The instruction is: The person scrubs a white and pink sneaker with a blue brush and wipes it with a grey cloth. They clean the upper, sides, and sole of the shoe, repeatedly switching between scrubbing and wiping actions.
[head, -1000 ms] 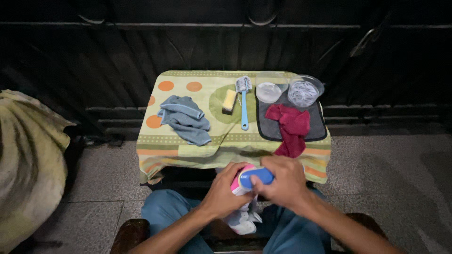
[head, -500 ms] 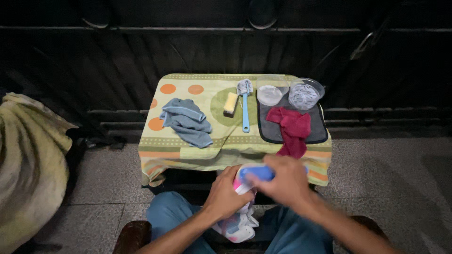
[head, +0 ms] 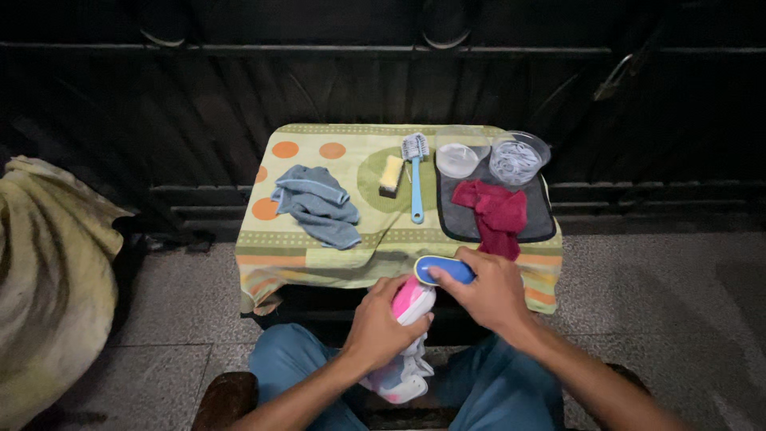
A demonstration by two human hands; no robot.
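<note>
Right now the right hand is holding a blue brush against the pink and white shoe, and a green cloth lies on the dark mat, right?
Not quite: the cloth on the dark mat is red, as the head view shows. The right hand does hold the blue brush against the pink and white shoe.

Two cloths (head: 317,206), two brushes (head: 415,177), two clear tubs (head: 519,156), perhaps one soap bar (head: 391,172).

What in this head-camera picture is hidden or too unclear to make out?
- Pink and white shoe: its middle is covered by the left hand.
- Blue brush: the bristle side is hidden under the right hand.
- Two clear containers: contents too small and dim.
- Yellowish cloth: cut off by the left edge.
</note>
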